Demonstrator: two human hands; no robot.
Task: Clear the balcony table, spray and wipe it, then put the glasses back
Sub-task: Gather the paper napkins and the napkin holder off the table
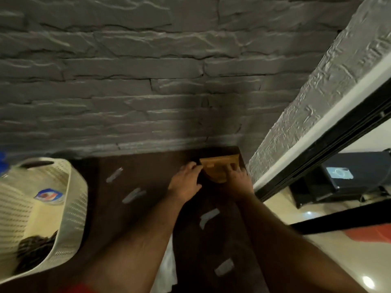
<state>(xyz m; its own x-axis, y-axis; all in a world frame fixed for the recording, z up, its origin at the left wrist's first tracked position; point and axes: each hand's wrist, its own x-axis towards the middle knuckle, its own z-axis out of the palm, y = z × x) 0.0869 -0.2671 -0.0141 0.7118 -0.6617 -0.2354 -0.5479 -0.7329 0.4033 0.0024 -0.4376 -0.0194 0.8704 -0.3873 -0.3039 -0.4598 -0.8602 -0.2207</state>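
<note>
Fingers (193, 166) blurred, wooden holder (220, 169) partly hidden

At centre frame we see the wooden holder (220, 169) on the tabletop (148, 187) against the wall (127, 81); the basket (72, 199) sits lower left.

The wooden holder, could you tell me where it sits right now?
In the head view, the wooden holder sits at the table's far right corner against the stone wall, between the left hand and right hand.
</note>
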